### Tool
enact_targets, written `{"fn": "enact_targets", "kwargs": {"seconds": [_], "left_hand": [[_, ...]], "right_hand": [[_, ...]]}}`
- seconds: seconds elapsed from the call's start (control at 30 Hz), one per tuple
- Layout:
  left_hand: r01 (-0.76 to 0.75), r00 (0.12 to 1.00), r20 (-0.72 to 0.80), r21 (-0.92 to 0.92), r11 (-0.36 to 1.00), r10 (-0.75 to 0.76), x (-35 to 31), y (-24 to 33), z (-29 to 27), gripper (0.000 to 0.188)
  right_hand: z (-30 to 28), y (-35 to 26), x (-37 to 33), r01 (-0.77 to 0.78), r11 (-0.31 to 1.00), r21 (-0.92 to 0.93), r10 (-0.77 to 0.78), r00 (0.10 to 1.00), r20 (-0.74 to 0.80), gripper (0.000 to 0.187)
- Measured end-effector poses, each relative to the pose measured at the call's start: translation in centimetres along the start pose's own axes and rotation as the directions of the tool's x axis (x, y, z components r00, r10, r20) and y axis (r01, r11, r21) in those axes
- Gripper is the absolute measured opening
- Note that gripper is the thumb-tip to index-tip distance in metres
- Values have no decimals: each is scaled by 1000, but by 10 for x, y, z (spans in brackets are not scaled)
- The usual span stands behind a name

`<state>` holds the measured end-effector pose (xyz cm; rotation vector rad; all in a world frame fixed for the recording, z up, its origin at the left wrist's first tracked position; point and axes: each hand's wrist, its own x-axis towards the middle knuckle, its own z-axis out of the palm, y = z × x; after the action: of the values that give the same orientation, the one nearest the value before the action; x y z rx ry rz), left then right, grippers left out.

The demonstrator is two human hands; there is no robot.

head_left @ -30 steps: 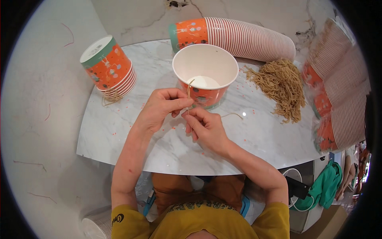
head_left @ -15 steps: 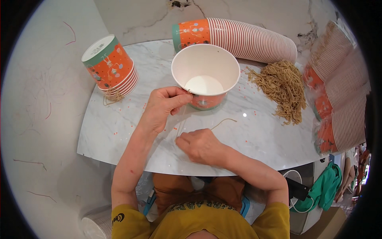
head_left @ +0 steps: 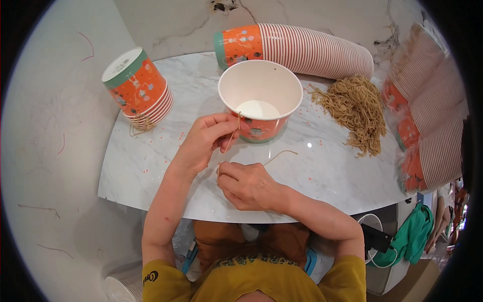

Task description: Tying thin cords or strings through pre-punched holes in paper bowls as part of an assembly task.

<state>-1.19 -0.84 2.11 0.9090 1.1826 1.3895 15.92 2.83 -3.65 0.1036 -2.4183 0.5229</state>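
A paper bucket (head_left: 261, 83), white inside with an orange printed wall and a green base band, stands upright in the middle of the table. At its near left rim my left hand (head_left: 205, 141) is closed, thumb and fingertips pinching a tan cord (head_left: 282, 154) against the bucket's edge. A small loop or knot of cord shows over the rim there. Lower and nearer to me, my right hand (head_left: 249, 185) is closed on the cord, its fingers curled. The cord runs slack between both hands, and a loose tail curves out beyond the right hand onto the tabletop.
On the marbled table (head_left: 347, 186), a short upside-down stack of buckets (head_left: 138, 85) with cord at its rim stands left. Behind lies a long nested stack (head_left: 312, 50). A heap of tan cords (head_left: 354, 113) sits right, beside plastic-wrapped bucket stacks (head_left: 432, 121). Tiny orange bits are scattered about.
My left hand has shifted slightly down, and the cord at the rim shows more plainly. My right hand has drawn a little left and its fingers have turned. The bucket appears slightly lower.
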Motion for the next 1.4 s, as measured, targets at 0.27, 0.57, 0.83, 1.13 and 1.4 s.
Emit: {"fn": "enact_targets", "kwargs": {"seconds": [0.27, 0.57, 0.83, 1.13, 1.4], "left_hand": [[-26, 999, -38, -20, 999, 25, 1, 2, -4, 17], [-9, 1000, -11, -96, 995, 8, 0, 0, -5, 12], [-60, 992, -114, -124, 990, 46, 1, -5, -2, 9], [-91, 992, -100, -109, 990, 81, 3, -7, -2, 15], [-85, 960, 279, 232, 969, 17, -4, -6, -2, 16]], "right_hand": [[1, 2, -1, -5, 1000, 13, 4, 999, 51, 14], [1, 2, 0, 21, 999, -26, -19, 998, 62, 18], [-1, -2, -1, 118, 993, -7, -116, 986, 118, 19], [-16, -14, 11, -49, 956, 289, 56, 998, -17, 11], [-65, 5, 24, 47, 993, -110, -90, 901, -424, 13]]}}
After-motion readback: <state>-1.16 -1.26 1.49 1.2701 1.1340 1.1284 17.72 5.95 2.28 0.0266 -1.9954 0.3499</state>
